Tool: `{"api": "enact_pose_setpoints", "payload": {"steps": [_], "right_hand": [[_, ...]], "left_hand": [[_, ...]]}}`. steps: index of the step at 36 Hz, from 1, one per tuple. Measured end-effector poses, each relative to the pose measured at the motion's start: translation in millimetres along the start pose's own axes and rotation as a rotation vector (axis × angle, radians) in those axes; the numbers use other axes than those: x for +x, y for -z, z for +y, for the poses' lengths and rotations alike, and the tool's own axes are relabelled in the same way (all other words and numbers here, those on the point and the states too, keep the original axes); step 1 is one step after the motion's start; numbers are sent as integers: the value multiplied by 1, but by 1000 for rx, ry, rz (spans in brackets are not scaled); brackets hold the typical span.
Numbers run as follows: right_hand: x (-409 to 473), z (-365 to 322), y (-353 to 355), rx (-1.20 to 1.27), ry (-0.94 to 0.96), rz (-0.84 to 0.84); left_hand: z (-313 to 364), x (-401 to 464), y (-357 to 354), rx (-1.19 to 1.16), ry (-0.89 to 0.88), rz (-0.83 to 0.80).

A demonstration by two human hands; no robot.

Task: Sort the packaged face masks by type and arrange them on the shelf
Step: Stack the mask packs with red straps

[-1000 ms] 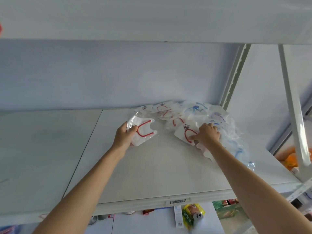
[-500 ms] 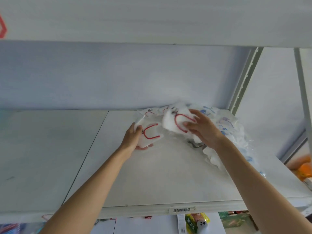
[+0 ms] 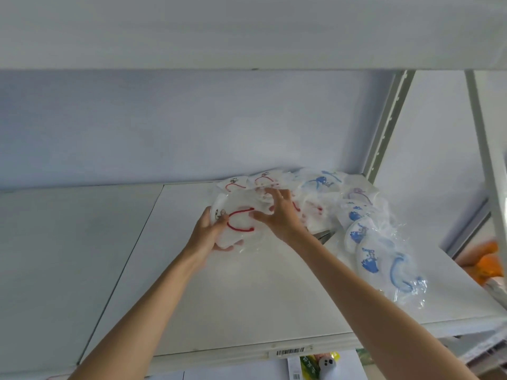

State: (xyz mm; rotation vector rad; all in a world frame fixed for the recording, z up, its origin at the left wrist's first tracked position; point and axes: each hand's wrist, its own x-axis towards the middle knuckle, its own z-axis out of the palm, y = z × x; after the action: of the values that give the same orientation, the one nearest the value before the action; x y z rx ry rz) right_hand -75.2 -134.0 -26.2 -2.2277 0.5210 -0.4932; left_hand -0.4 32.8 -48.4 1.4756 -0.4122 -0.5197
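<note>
Head view showed the fingers (image 3: 219,215) of the left hand (image 3: 206,233) curled round the left edge of a packaged mask with red ear loops (image 3: 238,225), thumb on top and the other fingertips showing pink underneath through the clear wrapper. That hand was grasping the packet and held it just above the shelf (image 3: 247,305), slightly tilted. The right hand (image 3: 277,215) lay against the packet's right side, its fingers spread and fairly straight, the thumb touching the wrapper near the red loop and the fingertips reaching toward the packets behind; it looked released rather than clenched, pressing or steadying more than gripping.

Behind the hands, against the back wall (image 3: 192,127), lay a few more red-looped packets (image 3: 260,182), overlapping one another. To the right of them a loose heap of packets with blue print and blue loops (image 3: 367,259) ran from the back corner toward the front edge of the shelf, the nearest one close to the right forearm. One packet with a purple loop (image 3: 356,194) sat among the blue ones near the back. A small dark metal piece (image 3: 323,235) showed on the shelf between the right wrist and the blue heap; what it was could not be told.

The shelf was white, with a seam between two panels left of the hands and a barcode label (image 3: 290,352) on its front lip. A white upright post (image 3: 384,127) with slots stood at the back right corner. Below the front lip a yellow-green packet (image 3: 318,366) showed on a lower level, and something orange (image 3: 485,264) lay blurred at the far right.
</note>
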Motion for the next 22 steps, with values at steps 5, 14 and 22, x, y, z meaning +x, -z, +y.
{"api": "enact_pose_setpoints", "payload": {"steps": [5,14,22], "right_hand": [[7,2,-12,134,-88,-119],[13,6,-17,139,-42,-154],[41,52,42,-746,-199,102]], "left_hand": [[-4,10,3,-5,-23,-14],[-12,27,6,148,-79,119],[-12,37,26,235,-168,321]]}}
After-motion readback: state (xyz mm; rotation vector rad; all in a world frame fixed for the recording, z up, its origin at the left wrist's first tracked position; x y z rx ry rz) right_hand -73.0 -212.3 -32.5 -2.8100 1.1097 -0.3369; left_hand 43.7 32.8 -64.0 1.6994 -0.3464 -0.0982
